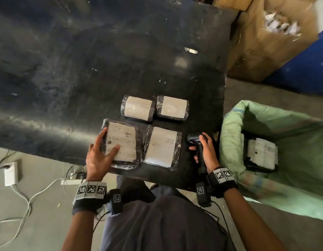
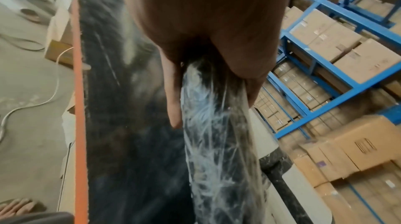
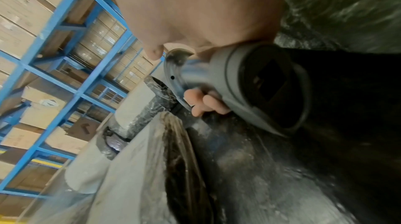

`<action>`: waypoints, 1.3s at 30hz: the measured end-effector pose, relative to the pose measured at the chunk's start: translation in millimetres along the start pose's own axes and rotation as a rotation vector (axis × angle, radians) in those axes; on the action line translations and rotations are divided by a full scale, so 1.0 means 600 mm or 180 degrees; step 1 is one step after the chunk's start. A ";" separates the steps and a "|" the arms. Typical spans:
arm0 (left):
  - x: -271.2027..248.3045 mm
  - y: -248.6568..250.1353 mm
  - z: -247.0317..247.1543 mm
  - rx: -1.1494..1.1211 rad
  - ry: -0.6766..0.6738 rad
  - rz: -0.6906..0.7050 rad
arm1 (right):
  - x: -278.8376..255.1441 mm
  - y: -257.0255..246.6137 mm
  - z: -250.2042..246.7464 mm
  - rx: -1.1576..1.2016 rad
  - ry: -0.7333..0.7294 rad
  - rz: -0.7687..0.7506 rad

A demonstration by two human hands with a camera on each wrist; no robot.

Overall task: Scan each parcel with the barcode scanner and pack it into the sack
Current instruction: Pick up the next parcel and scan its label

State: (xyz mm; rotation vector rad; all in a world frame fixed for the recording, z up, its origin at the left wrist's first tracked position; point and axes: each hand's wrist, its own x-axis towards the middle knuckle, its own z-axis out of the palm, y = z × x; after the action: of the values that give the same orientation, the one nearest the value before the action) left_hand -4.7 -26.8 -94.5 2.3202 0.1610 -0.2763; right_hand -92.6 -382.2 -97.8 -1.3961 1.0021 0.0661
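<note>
Warehouse shelving in blue steel [image 2: 325, 66], stacked with brown cartons, fills the background of both wrist views. Seen from the head camera, a worn black table [image 1: 84, 60] carries 4 parcels wrapped in dark plastic film, each with a pale label facing up. 2 small parcels sit side by side at the far row: a far left parcel [image 1: 138, 108] and a far right parcel [image 1: 172, 108]. 2 larger ones lie just beside each other at the near edge.

A person's left hand [image 1: 98, 159] grasps the near left parcel [image 1: 121, 142], thumb on the label and fingers curled round its outer edge; the left wrist view shows the fingers [image 2: 173, 100] clamped along the wrapped side. The near right parcel [image 1: 161, 146] lies untouched. The right hand [image 1: 207, 151] is wrapped around the handle of a dark barcode scanner [image 1: 197, 142], held above the table's right edge, its window not aimed at any label.

A pale green woven sack [image 1: 233, 127] stands open on the floor just right of the table, with 1 labelled parcel in the sack [image 1: 262, 153] already. So the job looks early: 1 packed, 4 left, and the gripped parcel is likely next to be scanned.

Grey concrete floor shows below, with a white power adapter [image 1: 11, 173] and loose cables at left. A large cardboard box [image 1: 265, 42] holding paper scraps stands beyond the table.
</note>
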 end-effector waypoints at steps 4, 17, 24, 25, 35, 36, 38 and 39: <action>-0.002 0.006 -0.028 -0.0331 0.0251 0.0056 | -0.028 -0.035 -0.012 0.0220 -0.0190 -0.0052; 0.044 0.238 -0.022 -0.1081 0.0807 0.1284 | -0.164 -0.288 -0.007 0.1129 -0.0814 -0.1242; 0.025 0.298 0.045 -0.1390 0.0406 0.1539 | -0.222 -0.329 -0.004 0.1074 -0.0986 -0.1516; 0.019 0.300 0.053 -0.1386 0.0400 0.1569 | -0.227 -0.330 -0.004 0.1080 -0.1012 -0.1508; 0.005 0.286 0.098 -0.1367 0.0328 0.1430 | -0.228 -0.314 0.011 0.1096 -0.0993 -0.1261; 0.006 0.286 0.098 -0.1365 0.0333 0.1419 | -0.226 -0.312 0.012 0.1083 -0.1010 -0.1242; 0.011 0.287 0.096 -0.1345 0.0366 0.1415 | -0.222 -0.310 0.014 0.1059 -0.1053 -0.1198; 0.013 0.288 0.095 -0.1357 0.0385 0.1397 | -0.222 -0.311 0.015 0.1033 -0.1070 -0.1171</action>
State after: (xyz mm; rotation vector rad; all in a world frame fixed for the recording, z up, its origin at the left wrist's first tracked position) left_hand 29.1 -186.9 -14.9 1.8852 -0.2121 0.1127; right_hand -60.2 -352.5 127.1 -1.1989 0.4444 -0.1269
